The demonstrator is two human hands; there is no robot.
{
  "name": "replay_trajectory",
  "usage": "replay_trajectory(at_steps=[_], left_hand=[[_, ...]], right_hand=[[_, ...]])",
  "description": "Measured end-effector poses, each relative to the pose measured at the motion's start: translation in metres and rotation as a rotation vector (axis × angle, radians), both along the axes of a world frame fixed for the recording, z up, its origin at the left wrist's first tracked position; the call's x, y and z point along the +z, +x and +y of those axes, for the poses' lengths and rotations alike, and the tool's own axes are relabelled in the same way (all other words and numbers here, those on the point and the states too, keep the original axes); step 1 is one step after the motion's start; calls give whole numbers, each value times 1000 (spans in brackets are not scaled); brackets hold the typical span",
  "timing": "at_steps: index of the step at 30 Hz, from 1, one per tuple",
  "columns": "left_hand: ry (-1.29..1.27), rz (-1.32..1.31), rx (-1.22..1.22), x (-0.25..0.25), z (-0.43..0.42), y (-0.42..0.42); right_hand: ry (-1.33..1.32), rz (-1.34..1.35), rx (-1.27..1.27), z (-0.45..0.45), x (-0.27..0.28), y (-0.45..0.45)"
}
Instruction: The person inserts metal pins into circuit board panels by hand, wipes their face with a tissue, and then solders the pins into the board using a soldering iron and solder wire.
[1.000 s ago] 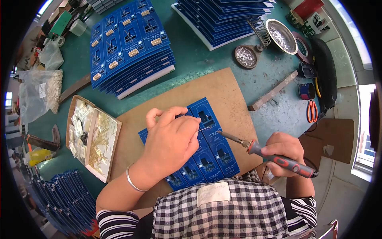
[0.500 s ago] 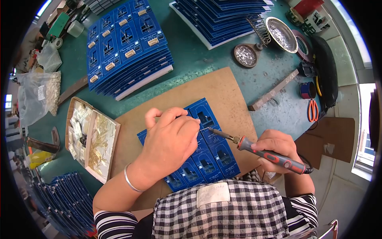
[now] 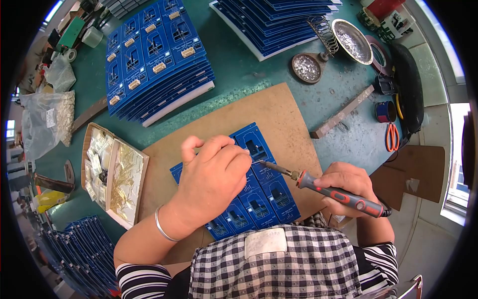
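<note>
A soldering iron (image 3: 311,182) with a grey and red handle is gripped in my right hand (image 3: 348,185). Its tip points left and meets the upper part of a blue circuit board panel (image 3: 278,192). My left hand (image 3: 211,177) is pinched closed above the panel, covering much of it. From its fingertips a thin, silvery solder wire (image 3: 256,161) runs to the iron's tip. The joint under the tip is too small to make out. The panel rests on a brown board (image 3: 279,107), its lower edge close to the checked apron (image 3: 308,264).
Stacked blue boards (image 3: 154,55) stand at the upper left, more boards (image 3: 279,22) at the top. A split box (image 3: 142,187) of small metal pins lies left. At right are a solder dish (image 3: 306,68), a coiled iron stand (image 3: 326,40), a metal bar (image 3: 343,112) and orange-handled scissors (image 3: 392,137).
Almost nothing differs. My left hand and the panel appear shifted very slightly, while the iron stays at nearly the same spot.
</note>
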State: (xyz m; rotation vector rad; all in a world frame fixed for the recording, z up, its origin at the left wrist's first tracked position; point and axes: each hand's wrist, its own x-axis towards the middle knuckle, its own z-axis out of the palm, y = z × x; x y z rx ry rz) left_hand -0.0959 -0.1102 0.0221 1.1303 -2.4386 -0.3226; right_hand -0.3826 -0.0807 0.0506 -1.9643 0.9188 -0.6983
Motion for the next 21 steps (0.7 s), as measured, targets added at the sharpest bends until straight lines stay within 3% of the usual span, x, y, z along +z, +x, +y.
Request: replay_trajectory(at_steps=[21], left_hand=[[2, -98, -121, 10, -15, 5]], right_hand=[[70, 42, -17, -7, 12, 3]])
